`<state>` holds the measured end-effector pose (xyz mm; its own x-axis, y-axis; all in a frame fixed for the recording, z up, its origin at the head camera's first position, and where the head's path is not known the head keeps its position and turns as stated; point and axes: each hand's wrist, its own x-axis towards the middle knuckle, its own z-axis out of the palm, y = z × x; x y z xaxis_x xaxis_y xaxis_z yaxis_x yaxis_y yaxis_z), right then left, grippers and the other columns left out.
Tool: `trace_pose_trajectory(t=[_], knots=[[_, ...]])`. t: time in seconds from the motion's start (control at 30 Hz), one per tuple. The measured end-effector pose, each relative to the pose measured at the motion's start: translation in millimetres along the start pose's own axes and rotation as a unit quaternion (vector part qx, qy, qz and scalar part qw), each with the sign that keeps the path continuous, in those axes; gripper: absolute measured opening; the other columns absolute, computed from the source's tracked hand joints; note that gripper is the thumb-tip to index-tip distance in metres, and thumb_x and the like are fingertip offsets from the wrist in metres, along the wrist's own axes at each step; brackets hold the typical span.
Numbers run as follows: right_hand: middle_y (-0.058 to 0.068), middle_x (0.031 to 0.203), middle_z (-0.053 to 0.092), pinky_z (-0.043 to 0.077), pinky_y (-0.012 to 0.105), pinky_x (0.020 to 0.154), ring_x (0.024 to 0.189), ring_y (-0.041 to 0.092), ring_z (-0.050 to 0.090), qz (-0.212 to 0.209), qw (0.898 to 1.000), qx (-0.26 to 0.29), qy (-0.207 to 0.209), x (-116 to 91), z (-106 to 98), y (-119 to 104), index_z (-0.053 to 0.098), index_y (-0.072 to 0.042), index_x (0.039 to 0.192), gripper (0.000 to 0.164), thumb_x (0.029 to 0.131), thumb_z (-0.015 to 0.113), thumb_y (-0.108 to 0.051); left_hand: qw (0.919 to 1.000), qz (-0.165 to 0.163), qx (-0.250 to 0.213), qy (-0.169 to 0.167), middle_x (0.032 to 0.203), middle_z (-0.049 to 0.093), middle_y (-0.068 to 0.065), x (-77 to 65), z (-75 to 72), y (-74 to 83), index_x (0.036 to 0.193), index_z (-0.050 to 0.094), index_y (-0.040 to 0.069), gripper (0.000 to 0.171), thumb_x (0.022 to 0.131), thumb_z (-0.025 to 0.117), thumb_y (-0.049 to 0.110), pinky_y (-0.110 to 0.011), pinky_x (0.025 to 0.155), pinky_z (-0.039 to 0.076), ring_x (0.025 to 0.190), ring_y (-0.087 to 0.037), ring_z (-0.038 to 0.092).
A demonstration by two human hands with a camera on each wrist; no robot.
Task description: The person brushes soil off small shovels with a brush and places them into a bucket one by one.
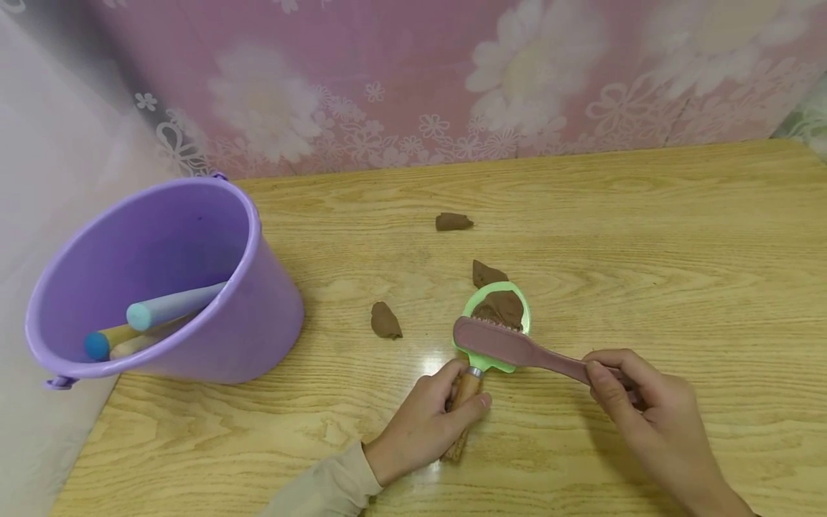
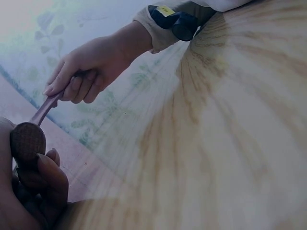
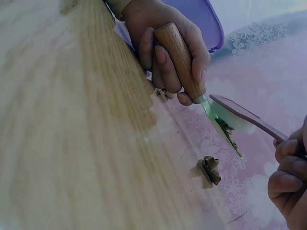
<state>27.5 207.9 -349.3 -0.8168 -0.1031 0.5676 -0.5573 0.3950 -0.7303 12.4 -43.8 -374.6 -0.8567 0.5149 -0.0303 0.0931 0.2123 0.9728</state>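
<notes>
My left hand (image 1: 423,420) grips the wooden handle (image 3: 180,60) of a small shovel with a light green blade (image 1: 481,361). On the blade lies a crumpled brown piece (image 1: 510,305) that looks like clay. With my right hand (image 1: 655,409) I hold a mauve brush (image 1: 497,343) by its handle. The brush head lies across the blade, bristles against the brown piece. Another brown piece (image 1: 487,274) sits just past the blade's far rim. In the right wrist view, the shovel blade slants downward below the brush.
A purple bucket (image 1: 274,323) stands at the left, holding several coloured sticks, one with a light blue end (image 1: 138,316). Brown pieces lie on the wooden table (image 1: 678,237), one left of the shovel (image 1: 385,320) and one farther back (image 1: 454,221). A pink floral wall covering (image 1: 400,72) rises behind.
</notes>
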Motion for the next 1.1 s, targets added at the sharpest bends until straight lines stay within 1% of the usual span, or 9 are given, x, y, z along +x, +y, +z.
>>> trace_pose_trajectory(t=[0.17, 0.27, 0.43, 0.5, 0.67, 0.77, 0.87, 1.0, 1.1], knots=[[-0.007, 0.064, 0.052, 0.027, 0.019, 0.034, 0.046, 0.0, 0.04, 0.028, 0.999, 0.007, 0.041, 1.0, -2.7, -1.1, 0.063, 0.007, 0.091, 0.02, 0.087, 0.05, 0.021, 0.9999, 0.0, 0.01, 0.002, 0.059, 0.048, 0.007, 0.4, -0.1, 0.9, 0.106, 0.054, 0.005, 0.023, 0.096, 0.053, 0.025, -0.014, 0.042, 0.035, 0.045, 0.002, 0.039], [-0.005, 0.065, 0.054, 0.028, 0.021, 0.035, 0.047, 0.002, 0.042, 0.025, 0.997, 0.037, 0.065, 1.3, -4.1, 0.2, 0.062, 0.011, 0.091, 0.018, 0.087, 0.047, 0.022, 0.9999, -0.003, 0.017, 0.004, 0.059, 0.048, 0.007, 0.5, -0.1, 1.2, 0.106, 0.054, 0.004, 0.023, 0.096, 0.053, 0.026, -0.015, 0.042, 0.035, 0.045, 0.002, 0.039], [-0.006, 0.065, 0.051, 0.027, 0.017, 0.035, 0.046, 0.0, 0.038, -0.016, 1.0, 0.013, 0.019, 2.2, -2.0, 0.0, 0.064, 0.005, 0.09, 0.022, 0.085, 0.051, 0.022, 0.9999, -0.002, 0.015, 0.004, 0.059, 0.046, 0.007, 0.2, -0.2, 1.4, 0.107, 0.055, 0.004, 0.024, 0.096, 0.053, 0.025, -0.015, 0.042, 0.034, 0.045, 0.002, 0.038], [-0.008, 0.064, 0.049, 0.027, 0.015, 0.034, 0.045, -0.001, 0.036, -0.012, 1.0, -0.013, 0.004, 2.7, -1.2, -2.3, 0.064, 0.002, 0.089, 0.022, 0.085, 0.053, 0.021, 0.9999, -0.002, 0.014, 0.005, 0.059, 0.045, 0.007, 0.0, -0.3, 1.5, 0.107, 0.055, 0.004, 0.024, 0.096, 0.053, 0.025, -0.015, 0.043, 0.033, 0.046, 0.002, 0.037], [-0.007, 0.063, 0.052, 0.03, 0.02, 0.034, 0.045, -0.001, 0.04, 0.048, 0.997, -0.049, 0.035, 2.9, -4.0, -7.7, 0.064, 0.004, 0.09, 0.016, 0.089, 0.053, 0.015, 0.9998, -0.005, 0.015, 0.007, 0.059, 0.046, 0.007, -0.5, -0.3, 1.6, 0.105, 0.054, 0.004, 0.023, 0.096, 0.053, 0.026, -0.015, 0.043, 0.034, 0.046, 0.001, 0.038], [-0.006, 0.063, 0.054, 0.031, 0.021, 0.035, 0.046, 0.0, 0.042, 0.058, 0.996, -0.042, 0.059, 3.1, -5.8, -7.6, 0.063, 0.006, 0.09, 0.013, 0.09, 0.052, 0.015, 0.9999, -0.006, 0.015, 0.007, 0.059, 0.047, 0.007, -0.5, -0.1, 1.2, 0.105, 0.054, 0.005, 0.023, 0.096, 0.053, 0.026, -0.015, 0.042, 0.034, 0.045, 0.002, 0.039], [-0.006, 0.063, 0.053, 0.029, 0.019, 0.034, 0.046, 0.0, 0.041, 0.028, 0.998, -0.011, 0.055, 2.2, -5.7, -4.5, 0.062, 0.008, 0.09, 0.015, 0.088, 0.051, 0.018, 0.9999, -0.005, 0.014, 0.007, 0.058, 0.047, 0.008, -0.4, -0.1, 1.1, 0.106, 0.055, 0.006, 0.023, 0.096, 0.053, 0.026, -0.015, 0.042, 0.034, 0.045, 0.002, 0.038], [-0.006, 0.064, 0.049, 0.027, 0.014, 0.035, 0.047, -0.001, 0.038, -0.041, 0.999, 0.004, 0.015, 1.8, -2.5, 0.9, 0.063, 0.007, 0.089, 0.015, 0.087, 0.052, 0.018, 0.9999, -0.004, 0.014, 0.008, 0.059, 0.047, 0.008, 0.1, -0.1, 0.9, 0.108, 0.055, 0.006, 0.024, 0.096, 0.053, 0.026, -0.015, 0.042, 0.034, 0.045, 0.002, 0.038], [-0.007, 0.064, 0.049, 0.027, 0.013, 0.035, 0.047, -0.002, 0.038, -0.041, 0.999, -0.013, 0.018, 2.3, -1.7, 0.7, 0.063, 0.007, 0.088, 0.014, 0.087, 0.054, 0.017, 0.9998, -0.003, 0.017, 0.008, 0.058, 0.046, 0.008, 0.2, -0.2, 1.1, 0.107, 0.055, 0.005, 0.024, 0.096, 0.053, 0.027, -0.015, 0.042, 0.034, 0.045, 0.002, 0.038]])
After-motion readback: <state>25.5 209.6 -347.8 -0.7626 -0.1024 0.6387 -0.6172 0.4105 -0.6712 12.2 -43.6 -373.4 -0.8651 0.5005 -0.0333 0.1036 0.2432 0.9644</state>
